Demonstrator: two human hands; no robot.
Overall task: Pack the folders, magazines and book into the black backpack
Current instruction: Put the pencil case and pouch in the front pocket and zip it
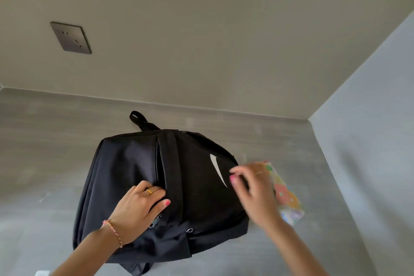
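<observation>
Step in hand, by my read: opening the black backpack [192,186]. Left hand [136,208] lies flat under its fingers on the fabric by the zip line, fingers together, pressing. Best kept there to hold the cloth taut. Right hand [253,188] hovers loosely curled over the bag's front, blurred, gripping nothing I can make out. Colourful printed item [289,199], folder or magazine, lies just beyond that hand, bag directly beneath both

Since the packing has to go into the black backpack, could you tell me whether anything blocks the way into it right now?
Yes: the backpack itself looks closed, its zip line running up from the left hand, which presses on it. The right hand hovers over the front. Only a colourful printed item shows, half hidden behind the right hand beside the bag.
</observation>
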